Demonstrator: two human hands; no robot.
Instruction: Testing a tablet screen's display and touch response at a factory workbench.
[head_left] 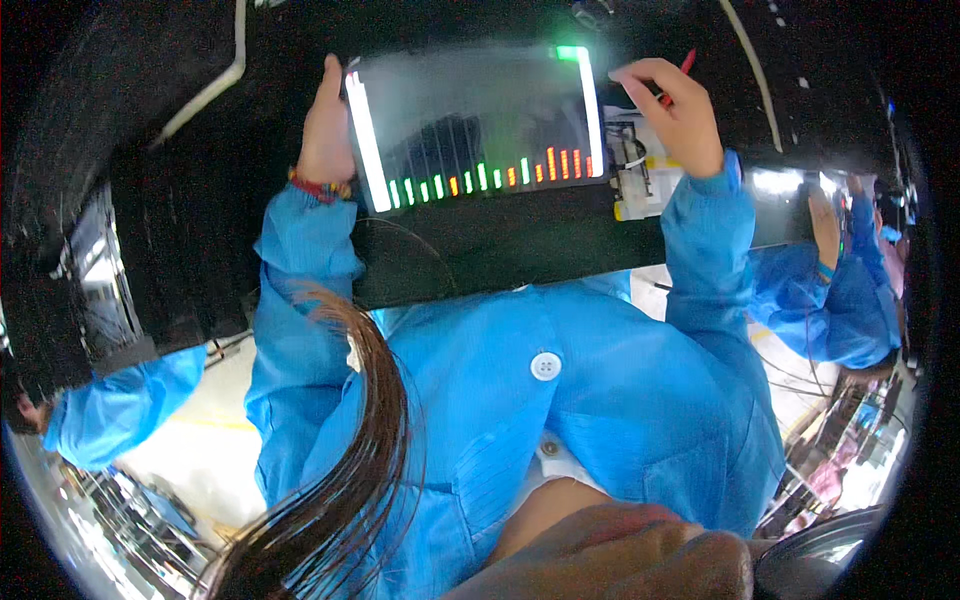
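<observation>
A flat dark panel (470, 120) lies on the black work surface. White light strips glow down both its sides, with a row of short green and orange lit bars along its near edge and a green glow at the far right corner. My left hand (328, 135) holds the panel's left edge, its fingers partly hidden. Just past the right edge, my right hand (683, 112) is bent with thumb and fingers curled round a thin red pen-like stick (690, 60), which shows on both sides of a finger. Its tip cannot be made out.
Beside the panel's right edge, below my right hand, sits a small fixture (632, 165) with pale and yellow parts. Pale cables (240, 45) run over the black surface at both sides. People in blue sleeves (130, 405) are at far left and right (825, 300).
</observation>
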